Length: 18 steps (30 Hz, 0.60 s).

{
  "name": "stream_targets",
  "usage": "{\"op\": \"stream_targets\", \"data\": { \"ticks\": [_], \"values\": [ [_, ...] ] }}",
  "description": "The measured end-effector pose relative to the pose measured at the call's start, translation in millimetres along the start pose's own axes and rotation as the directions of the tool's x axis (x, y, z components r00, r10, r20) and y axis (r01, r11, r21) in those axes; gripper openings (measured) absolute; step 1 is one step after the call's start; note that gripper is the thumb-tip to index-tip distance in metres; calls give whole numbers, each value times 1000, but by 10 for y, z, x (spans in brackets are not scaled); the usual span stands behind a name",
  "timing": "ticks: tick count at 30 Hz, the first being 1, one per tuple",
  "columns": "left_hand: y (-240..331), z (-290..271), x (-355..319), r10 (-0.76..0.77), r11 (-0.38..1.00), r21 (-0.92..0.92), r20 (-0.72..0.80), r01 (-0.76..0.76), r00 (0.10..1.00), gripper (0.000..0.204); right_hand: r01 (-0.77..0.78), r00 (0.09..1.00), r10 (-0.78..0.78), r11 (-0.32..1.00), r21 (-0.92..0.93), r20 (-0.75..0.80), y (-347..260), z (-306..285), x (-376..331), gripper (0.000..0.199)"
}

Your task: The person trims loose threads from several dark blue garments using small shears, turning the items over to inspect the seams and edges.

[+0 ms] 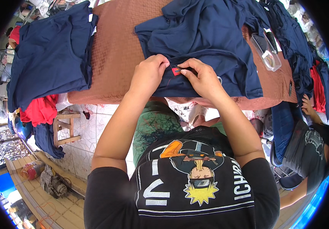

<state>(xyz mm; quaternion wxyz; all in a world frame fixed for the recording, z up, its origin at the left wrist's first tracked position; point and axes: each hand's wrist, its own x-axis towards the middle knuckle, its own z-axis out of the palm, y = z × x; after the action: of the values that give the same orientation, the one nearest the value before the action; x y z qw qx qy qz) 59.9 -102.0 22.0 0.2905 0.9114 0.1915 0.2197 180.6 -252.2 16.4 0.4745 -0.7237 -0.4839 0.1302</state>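
A navy blue garment [225,70] lies spread in folds near the front edge of the table. A small red label [176,71] shows on it between my two hands. My left hand [149,72] is closed, thumb and fingers pinching the cloth just left of the label. From the other side my right hand [201,78] pinches at the label's upper right, thumb against forefinger. A small pale curved thing [220,79] peeks out beside the outer edge of my right hand; I cannot make out what it is.
A brown cloth [111,49] covers the table. Navy garments are stacked at left [52,57]; more hang at right. A clear plastic box [267,53] lies right of my work. Below left are red cloth [40,110] and a wooden stool [67,128]. Another person [309,149] sits at right.
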Motion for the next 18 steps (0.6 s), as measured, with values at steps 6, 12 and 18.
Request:
{"op": "stream_targets", "data": {
  "ticks": [6, 12, 18],
  "values": [
    [121, -62, -16, 10, 1000, -13, 7, -10, 1000, 11, 15, 1000, -14, 995, -101, 6, -37, -3, 3, 13],
    [201, -128, -52, 32, 987, -154, -89, -45, 995, 13, 38, 999, -41, 974, -223, -8, -149, 5, 29, 11],
    [213, -86, -392, 22, 995, -99, 37, -19, 999, 23, 21, 998, -22, 1000, -19, -60, -128, -13, -64, 12]
  ]
}}
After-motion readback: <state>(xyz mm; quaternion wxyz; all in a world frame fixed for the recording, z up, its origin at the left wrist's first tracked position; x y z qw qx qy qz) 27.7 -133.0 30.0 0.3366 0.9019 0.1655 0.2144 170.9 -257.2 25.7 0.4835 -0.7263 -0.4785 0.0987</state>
